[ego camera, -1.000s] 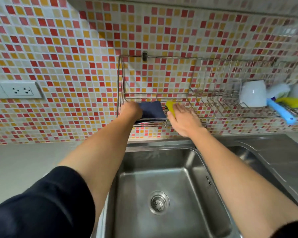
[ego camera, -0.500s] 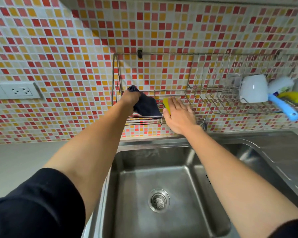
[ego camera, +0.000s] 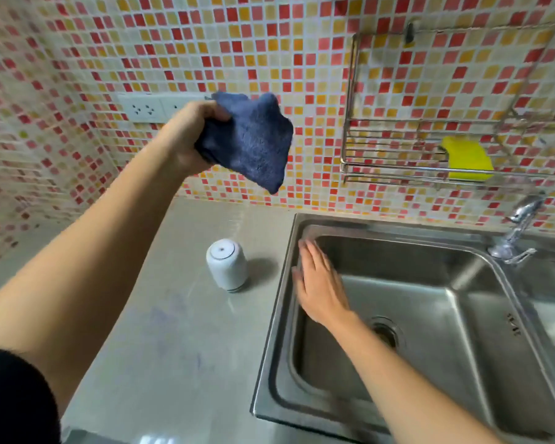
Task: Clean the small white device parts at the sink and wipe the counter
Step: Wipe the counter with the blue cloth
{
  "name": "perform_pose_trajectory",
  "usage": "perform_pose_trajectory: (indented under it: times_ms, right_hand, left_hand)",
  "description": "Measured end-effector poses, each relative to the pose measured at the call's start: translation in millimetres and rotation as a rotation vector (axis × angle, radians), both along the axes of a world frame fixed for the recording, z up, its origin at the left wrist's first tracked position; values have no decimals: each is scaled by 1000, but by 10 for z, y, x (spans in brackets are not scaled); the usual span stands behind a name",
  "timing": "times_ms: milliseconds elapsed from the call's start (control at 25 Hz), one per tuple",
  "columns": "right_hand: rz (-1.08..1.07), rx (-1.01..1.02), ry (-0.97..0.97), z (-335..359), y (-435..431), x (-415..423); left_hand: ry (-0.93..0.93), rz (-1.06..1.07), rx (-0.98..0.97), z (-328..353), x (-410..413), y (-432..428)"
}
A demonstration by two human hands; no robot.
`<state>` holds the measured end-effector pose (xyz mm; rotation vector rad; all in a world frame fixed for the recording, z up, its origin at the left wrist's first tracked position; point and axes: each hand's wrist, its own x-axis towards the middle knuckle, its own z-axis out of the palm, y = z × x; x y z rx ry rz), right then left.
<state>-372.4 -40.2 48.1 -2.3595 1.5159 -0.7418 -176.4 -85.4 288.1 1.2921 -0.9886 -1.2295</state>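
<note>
The left hand point(ego camera: 189, 136) squeezes a blue cloth point(ego camera: 250, 145) by one bunched end, and the rest hangs loose. The cloth looks soft, light and floppy, so a big handful is likely best for wiping. Right below it, the small white device point(ego camera: 226, 267) stands on the grey counter point(ego camera: 173, 331). It looks hard, smooth and light, easy to hold round its sides. Further right, the right hand point(ego camera: 318, 283) is flat and holds nothing, over the left edge of the sink point(ego camera: 279, 315)

White cylindrical device part point(ego camera: 226, 267) upright on grey counter point(ego camera: 173, 341), near steel sink point(ego camera: 398, 227), dark blue cloth point(ego camera: 250, 142) bunched aloft
</note>
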Motion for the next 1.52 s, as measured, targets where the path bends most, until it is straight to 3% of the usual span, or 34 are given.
perform_pose_trajectory:
  times_ms: [160,240,360,440,520,600,760,880,960,1160,1320,1440,1520]
  right_hand:
    - [26,216,87,-549,316,583]
    - [0,280,157,-742,423,744]
    - [-61,352,250,-925,515,962]
    - [-115,364,293,-998,562,1093]
    - [-188,338,300,-1082,583,1155]
    - [-235,294,305,-1151,600,1182]
    - [-298,229,311,-1222,619,1239]
    - [-317,215,327,-1229,622,1268]
    - [-314,215,350,-1229,628,1265]
    - [-319,207,391,-1237,636,1290]
    - [-314,207,406,-1239,610,1282]
    - [-310,203,416,-1258,614,1282]
    - [-307,206,401,-1262,619,1274]
  left_hand:
    - [-339,112,227,-611,1203,479]
    - [-533,144,251,-977,1714,658]
    - [-959,23,237,-1632,2219,934]
    - [-1169,-164,335,-2123,2401,1268]
    - [-1170,-405,478,-2546,2477,1662]
    - [-1128,-549,491,-2783,2527,1949]
    - [-1154,-253,256,-2971,2429,1979]
    - [-1402,-286,327,-3258,2245,1769]
    - [-1448,-281,357,-3403,2200,1663]
    - [-1402,-355,34,-3514,2862,1932]
    - [-1280,-47,294,-3508,3162,1254]
    - [-1204,-175,205,-3420,2435,721]
    - [-1196,-380,69,-3443,1977,983]
